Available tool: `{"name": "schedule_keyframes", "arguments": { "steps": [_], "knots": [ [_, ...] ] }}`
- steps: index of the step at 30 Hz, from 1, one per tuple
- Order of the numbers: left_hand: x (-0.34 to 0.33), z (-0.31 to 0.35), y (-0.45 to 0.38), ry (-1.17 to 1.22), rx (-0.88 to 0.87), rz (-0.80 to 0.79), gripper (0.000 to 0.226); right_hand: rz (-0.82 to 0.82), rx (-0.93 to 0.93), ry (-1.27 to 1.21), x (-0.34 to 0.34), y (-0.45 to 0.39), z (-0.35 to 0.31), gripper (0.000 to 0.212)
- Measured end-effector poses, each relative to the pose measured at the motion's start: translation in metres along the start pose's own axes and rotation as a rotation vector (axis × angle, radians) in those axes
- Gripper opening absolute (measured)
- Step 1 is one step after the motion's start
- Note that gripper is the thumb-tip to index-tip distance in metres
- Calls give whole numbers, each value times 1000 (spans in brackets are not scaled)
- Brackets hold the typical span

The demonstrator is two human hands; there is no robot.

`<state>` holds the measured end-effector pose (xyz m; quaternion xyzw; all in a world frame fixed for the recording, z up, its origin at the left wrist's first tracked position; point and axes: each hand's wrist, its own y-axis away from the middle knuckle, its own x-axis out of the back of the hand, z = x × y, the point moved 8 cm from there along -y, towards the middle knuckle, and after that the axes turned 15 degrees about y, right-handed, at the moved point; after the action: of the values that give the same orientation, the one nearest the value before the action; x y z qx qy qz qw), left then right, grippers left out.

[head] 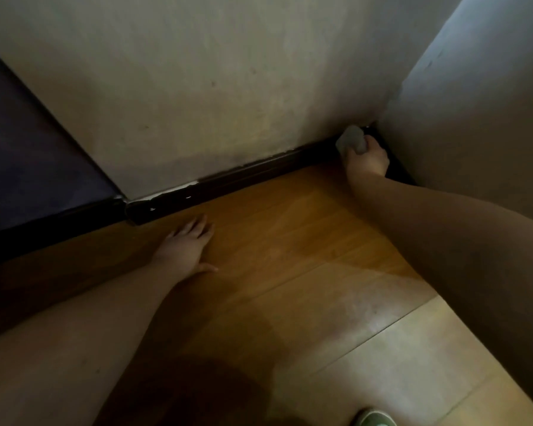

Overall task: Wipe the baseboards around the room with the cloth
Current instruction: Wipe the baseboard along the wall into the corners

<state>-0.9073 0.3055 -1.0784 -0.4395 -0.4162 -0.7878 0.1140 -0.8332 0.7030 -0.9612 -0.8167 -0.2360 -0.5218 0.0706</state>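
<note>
A dark brown baseboard runs along the foot of the pale wall, from a chipped joint at the left to the room's corner at the right. My right hand grips a small grey cloth and holds it against the baseboard right at that corner. My left hand lies flat on the wooden floor with its fingers spread, just in front of the chipped end of the baseboard, and holds nothing.
A second wall meets the first at the right, forming a tight corner. A dark panel stands at the left. The wooden floor stretches between my arms. The toe of a green shoe shows at the bottom edge.
</note>
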Motion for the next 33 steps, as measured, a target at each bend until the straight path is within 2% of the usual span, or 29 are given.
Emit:
{"name": "schedule_keyframes", "arguments": {
  "steps": [7,11,17,24,28,33],
  "knots": [
    [-2,-8,0,24,6,8,104,24,-65,-52,11,-44,16,44],
    [1,-6,4,27,7,4,103,86,-35,-13,17,-59,12,36],
    [3,-1,6,20,-9,-11,102,28,-82,44,23,-84,0,37],
    [2,0,5,44,-17,-12,102,-106,83,212,1,-58,-11,44],
    [0,-2,3,53,-20,-5,101,-124,133,142,-21,-25,-16,48],
    [0,-4,2,43,-22,-17,104,-233,219,71,-39,-5,-14,56]
  ]
}}
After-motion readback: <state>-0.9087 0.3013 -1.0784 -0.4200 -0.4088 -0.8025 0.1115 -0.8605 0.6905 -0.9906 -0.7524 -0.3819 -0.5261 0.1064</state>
